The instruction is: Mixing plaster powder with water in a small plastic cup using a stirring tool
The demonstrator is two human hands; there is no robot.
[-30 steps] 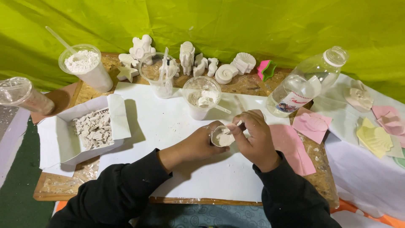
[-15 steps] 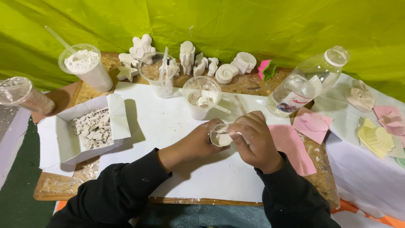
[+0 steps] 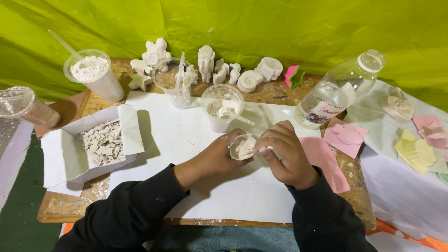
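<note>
Left hand (image 3: 215, 157) is cupping a small mould (image 3: 242, 147) filled with white paste, fingers curled closed around its rim, holding it just above the white sheet (image 3: 186, 140) covering the table (image 3: 354, 196). Right hand (image 3: 285, 154) is sitting just beside it, fingers pinched shut on a thin white stick (image 3: 261, 149) whose tip is lying in the paste. Directly behind the hands, a clear cup (image 3: 222, 112) with paste and a spoon is standing on the sheet. A second clear cup (image 3: 176, 84) is standing to its left, a cup of white powder (image 3: 93, 77) farther left. White cast figures (image 3: 205, 60) are lining the back edge. A box of broken plaster bits (image 3: 100, 144) is resting at left; a tilted plastic bottle (image 3: 336, 91) and pink moulds (image 3: 345, 137) at right.
</note>
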